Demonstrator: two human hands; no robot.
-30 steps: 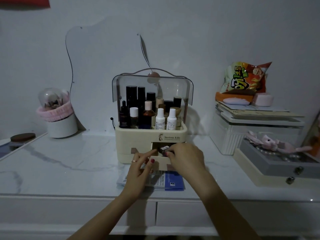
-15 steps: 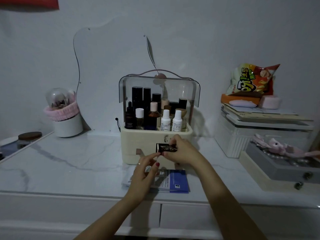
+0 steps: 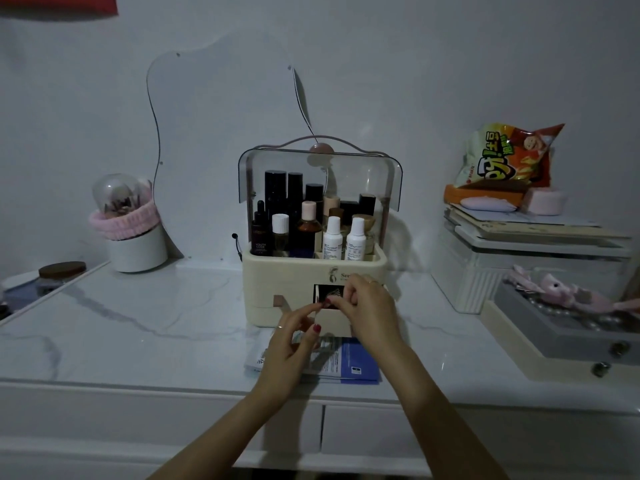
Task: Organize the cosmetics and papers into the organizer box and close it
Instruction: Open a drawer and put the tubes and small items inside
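Note:
A cream organizer box [image 3: 294,271] stands mid-table, its clear lid [image 3: 363,174] raised over several cosmetic bottles [image 3: 308,226]. Its front drawer [image 3: 334,318] is pulled out a little. My right hand [image 3: 370,306] pinches a small black sachet [image 3: 327,293] just in front of the box, above the drawer. My left hand [image 3: 294,344] hovers beside it with fingers apart, fingertips close to the sachet's lower left corner. Blue and white papers [image 3: 349,365] lie flat on the table under my hands.
A white cup with a pink headband [image 3: 133,233] stands at the left, a wavy mirror [image 3: 225,133] behind it. At the right are a white storage box [image 3: 519,268], a snack bag [image 3: 505,157] and a grey jewellery drawer [image 3: 568,327]. The table's front edge [image 3: 138,386] is near.
My right hand has lifted the black sachet from the drawer opening up to the box's front. My left hand has followed upward and stays close under it.

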